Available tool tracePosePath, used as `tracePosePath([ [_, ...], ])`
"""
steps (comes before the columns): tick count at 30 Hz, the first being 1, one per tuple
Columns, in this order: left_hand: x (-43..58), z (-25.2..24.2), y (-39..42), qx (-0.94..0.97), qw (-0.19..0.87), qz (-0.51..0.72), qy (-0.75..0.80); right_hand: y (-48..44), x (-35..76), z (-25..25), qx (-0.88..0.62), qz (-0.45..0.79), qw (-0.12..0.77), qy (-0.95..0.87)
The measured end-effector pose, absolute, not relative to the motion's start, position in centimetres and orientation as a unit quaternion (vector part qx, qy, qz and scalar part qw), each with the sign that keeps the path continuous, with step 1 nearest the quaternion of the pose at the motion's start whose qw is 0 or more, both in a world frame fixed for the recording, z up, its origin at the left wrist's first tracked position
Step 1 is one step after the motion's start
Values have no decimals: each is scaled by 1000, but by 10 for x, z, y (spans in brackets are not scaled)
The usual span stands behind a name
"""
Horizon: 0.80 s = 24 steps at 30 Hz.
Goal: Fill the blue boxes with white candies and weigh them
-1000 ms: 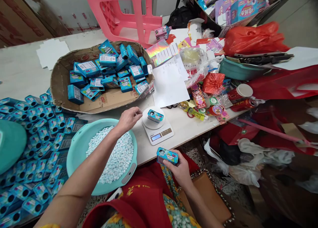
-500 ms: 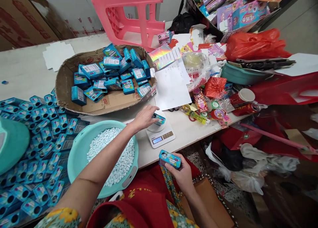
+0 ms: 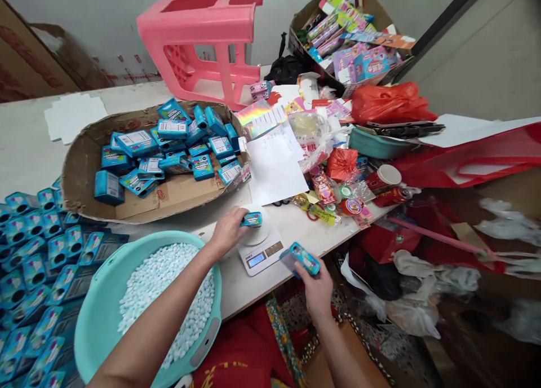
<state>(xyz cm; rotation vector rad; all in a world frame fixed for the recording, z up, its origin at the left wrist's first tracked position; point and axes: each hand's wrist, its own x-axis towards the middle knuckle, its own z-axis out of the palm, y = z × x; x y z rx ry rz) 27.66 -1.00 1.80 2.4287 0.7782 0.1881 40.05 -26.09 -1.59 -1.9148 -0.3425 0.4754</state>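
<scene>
My left hand [image 3: 228,230] has its fingers closed on a small blue candy box [image 3: 252,219] at the round plate of a white digital scale [image 3: 262,251]. To the right of the scale, my right hand [image 3: 315,281] grips another blue candy box [image 3: 305,258], tilted in the air near the table edge. Below my left forearm stands a turquoise basin [image 3: 97,303] with pale blue candies [image 3: 164,281] in it. Many upright blue boxes with round holes [image 3: 34,269] stand at the left.
A cut cardboard tray [image 3: 139,204] holds several blue boxes behind the basin. Behind it is a pink stool [image 3: 198,27] on its side. White papers [image 3: 276,171], wrappers, a red bag [image 3: 391,106] and a paper cup [image 3: 384,177] lie to the right.
The view has shifted, so the table items appear lower and further left. My right hand has lifted its box closer to the scale, and my left hand has closed on the box at the scale.
</scene>
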Motion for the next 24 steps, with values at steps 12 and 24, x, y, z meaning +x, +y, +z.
tracePosePath([
  [12, 212, 51, -63, 767, 499, 235, 328, -221, 408, -1, -827, 45, 489, -274],
  [24, 132, 83, -90, 162, 784, 429, 418, -160, 282, 72, -652, 395, 393, -514],
])
